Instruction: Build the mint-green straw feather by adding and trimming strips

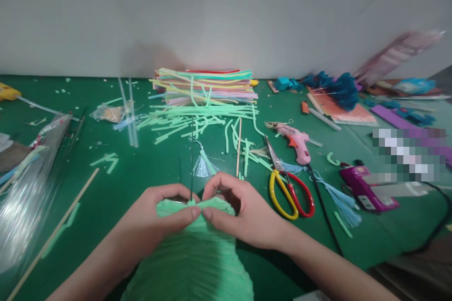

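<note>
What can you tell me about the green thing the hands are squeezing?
The green ribbed piece looks like soft, light mint foam or crinkled paper, built of many thin strips or pleats running crosswise. It widens toward the camera and narrows at the top, where the left hand and right hand pinch it together. A thin dark wire stands up from the pinched top. It sits over the green table.
</note>
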`<state>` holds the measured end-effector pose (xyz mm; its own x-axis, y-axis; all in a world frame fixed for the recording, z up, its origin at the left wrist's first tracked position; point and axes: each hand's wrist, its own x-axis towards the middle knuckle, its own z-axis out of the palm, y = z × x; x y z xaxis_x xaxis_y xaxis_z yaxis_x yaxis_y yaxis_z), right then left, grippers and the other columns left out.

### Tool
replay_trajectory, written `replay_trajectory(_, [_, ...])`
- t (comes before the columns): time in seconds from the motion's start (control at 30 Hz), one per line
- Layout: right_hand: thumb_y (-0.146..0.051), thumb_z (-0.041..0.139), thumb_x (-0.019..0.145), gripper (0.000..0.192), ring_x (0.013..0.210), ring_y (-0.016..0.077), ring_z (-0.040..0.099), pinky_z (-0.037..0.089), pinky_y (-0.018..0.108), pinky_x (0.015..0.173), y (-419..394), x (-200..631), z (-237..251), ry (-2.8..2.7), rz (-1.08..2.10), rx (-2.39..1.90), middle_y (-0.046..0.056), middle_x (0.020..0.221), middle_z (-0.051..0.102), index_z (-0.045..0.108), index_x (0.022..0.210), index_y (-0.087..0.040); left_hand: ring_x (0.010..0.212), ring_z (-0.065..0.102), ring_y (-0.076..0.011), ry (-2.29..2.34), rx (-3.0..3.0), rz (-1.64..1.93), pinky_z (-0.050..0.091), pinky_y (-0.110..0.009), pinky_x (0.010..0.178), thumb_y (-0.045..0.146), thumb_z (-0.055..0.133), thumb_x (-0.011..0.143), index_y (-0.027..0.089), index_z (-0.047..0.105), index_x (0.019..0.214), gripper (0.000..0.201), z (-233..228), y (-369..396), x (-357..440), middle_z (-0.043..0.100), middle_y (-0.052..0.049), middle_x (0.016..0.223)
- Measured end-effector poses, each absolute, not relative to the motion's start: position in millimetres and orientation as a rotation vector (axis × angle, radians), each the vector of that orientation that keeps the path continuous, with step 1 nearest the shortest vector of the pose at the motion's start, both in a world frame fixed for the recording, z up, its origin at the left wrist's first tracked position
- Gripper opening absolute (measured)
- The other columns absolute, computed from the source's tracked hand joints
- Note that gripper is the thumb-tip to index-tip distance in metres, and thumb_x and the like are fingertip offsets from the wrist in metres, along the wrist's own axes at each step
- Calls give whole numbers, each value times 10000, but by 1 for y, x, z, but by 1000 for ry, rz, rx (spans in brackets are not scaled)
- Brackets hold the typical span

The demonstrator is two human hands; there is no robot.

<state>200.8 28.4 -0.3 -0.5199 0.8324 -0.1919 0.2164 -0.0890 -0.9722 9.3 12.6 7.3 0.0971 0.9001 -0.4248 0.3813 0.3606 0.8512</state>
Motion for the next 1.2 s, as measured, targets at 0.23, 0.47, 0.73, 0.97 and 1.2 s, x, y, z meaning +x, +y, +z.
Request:
replay_trajectory(0.23, [-144, 630, 736, 101, 759, 120, 536, 410, 233, 700, 29, 190, -5, -1464, 1720, -1150, -17, 787, 586, 571, 813, -174, 610, 525, -150, 1523, 1161, 548, 350, -217, 553, 435, 687, 682, 231, 702, 697, 205, 15, 13, 14, 607, 36, 662])
replay_trajectory(0.47, [-201, 609, 746, 38, 726, 128, 515, 398, 237, 670, 26, 183, -4, -1503, 1537, -1358, -30, 733, 561, 577, 760, -185, 749, 582, -196, 1629, 1306, 595, 413, -266, 714, 406, 661, 726, 250, 686, 713, 158, 13, 9, 14, 656, 35, 724])
replay_trajectory(0.73, [-223, 596, 753, 46, 643, 105, 446, 386, 213, 605, 22, 176, -5, -1367, 1547, -1416, -51, 659, 486, 568, 735, -192, 794, 653, -212, 1554, 1530, 660, 467, -269, 682, 459, 545, 837, 282, 716, 885, 251, -1, 5, 3, 730, 15, 850])
replay_trajectory(0.97, [-233, 638, 702, 83, 548, 75, 398, 357, 187, 512, 21, 173, -5, -1144, 1733, -1413, -58, 611, 465, 582, 732, -179, 726, 630, -176, 1593, 1392, 699, 436, -251, 685, 447, 582, 816, 277, 656, 826, 186, 3, 5, 8, 708, 45, 761])
replay_trajectory(1.2, [-219, 652, 684, 97, 502, 61, 388, 325, 170, 466, 23, 173, -5, -1025, 1874, -1400, -71, 576, 467, 582, 741, -185, 630, 576, -179, 1578, 1387, 725, 404, -263, 613, 462, 574, 813, 251, 615, 808, 215, 9, 1, 12, 659, 26, 692])
